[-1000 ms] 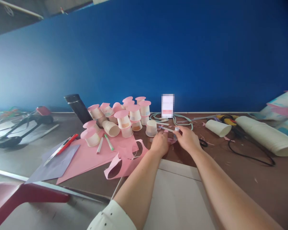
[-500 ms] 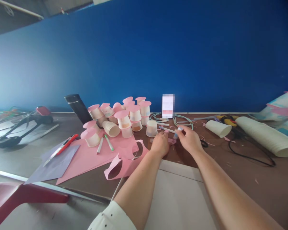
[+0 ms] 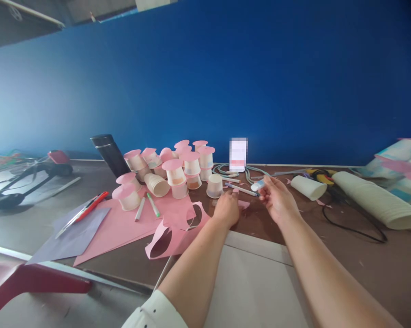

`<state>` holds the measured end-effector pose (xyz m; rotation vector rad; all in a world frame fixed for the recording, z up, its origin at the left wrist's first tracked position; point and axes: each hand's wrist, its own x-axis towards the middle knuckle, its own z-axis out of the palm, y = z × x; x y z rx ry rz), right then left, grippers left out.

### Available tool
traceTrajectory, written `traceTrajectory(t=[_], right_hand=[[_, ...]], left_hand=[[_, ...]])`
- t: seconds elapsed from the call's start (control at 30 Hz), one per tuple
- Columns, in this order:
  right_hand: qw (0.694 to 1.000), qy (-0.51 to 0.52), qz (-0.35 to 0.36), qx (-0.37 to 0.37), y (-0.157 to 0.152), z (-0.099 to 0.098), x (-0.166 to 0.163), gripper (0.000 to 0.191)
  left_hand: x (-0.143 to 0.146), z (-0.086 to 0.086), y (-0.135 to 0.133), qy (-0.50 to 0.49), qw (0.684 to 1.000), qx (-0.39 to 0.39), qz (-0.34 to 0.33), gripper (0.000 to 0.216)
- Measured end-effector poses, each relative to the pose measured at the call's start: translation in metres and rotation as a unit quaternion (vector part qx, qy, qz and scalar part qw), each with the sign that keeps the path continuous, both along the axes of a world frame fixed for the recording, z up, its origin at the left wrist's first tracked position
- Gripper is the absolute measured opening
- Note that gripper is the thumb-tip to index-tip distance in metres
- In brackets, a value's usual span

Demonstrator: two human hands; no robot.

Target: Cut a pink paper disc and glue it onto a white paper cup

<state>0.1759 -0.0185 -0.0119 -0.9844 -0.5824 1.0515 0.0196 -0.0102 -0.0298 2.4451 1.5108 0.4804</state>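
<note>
My left hand (image 3: 227, 209) rests low over the brown tabletop, its fingers curled down on a small pink paper piece (image 3: 244, 205); the back of the hand hides most of the fingertips. My right hand (image 3: 278, 197) is raised slightly to the right, thumb and fingers closed around a small white-and-blue tube (image 3: 258, 185) that points left. Just beyond my left hand stands an upside-down paper cup (image 3: 215, 186). A pen (image 3: 241, 189) lies between the cup and my right hand.
Several paper cups with pink discs (image 3: 174, 172) stand stacked at left, before a black flask (image 3: 109, 155). Pink sheets (image 3: 123, 228), cut-out pink paper (image 3: 178, 239) and a red utility knife (image 3: 89, 207) lie nearer. A cup stack (image 3: 376, 198) and black cable (image 3: 355, 232) lie right.
My right hand has lifted the tube away from the pink paper and moved right, tipping the tube from near upright to sideways. My left hand stays nearly in place.
</note>
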Motion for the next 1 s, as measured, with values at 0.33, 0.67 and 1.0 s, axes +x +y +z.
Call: traceTrajectory(t=[0.33,0.67,1.0], right_hand=[[0.962,-0.257,-0.016,-0.089,0.003,-0.02,-0.004,0.038],[0.95,-0.302,0.028,-0.079,-0.001,-0.021,-0.01,0.028],[0.966,-0.218,0.066,-0.126,-0.001,-0.017,-0.003,0.027]], left_hand=[[0.001,0.005,-0.002,-0.077,0.996,-0.036,0.032,0.053],[0.0,0.004,0.0,-0.097,0.995,-0.032,0.012,0.043],[-0.001,0.012,-0.004,-0.087,0.994,-0.066,0.024,0.038]])
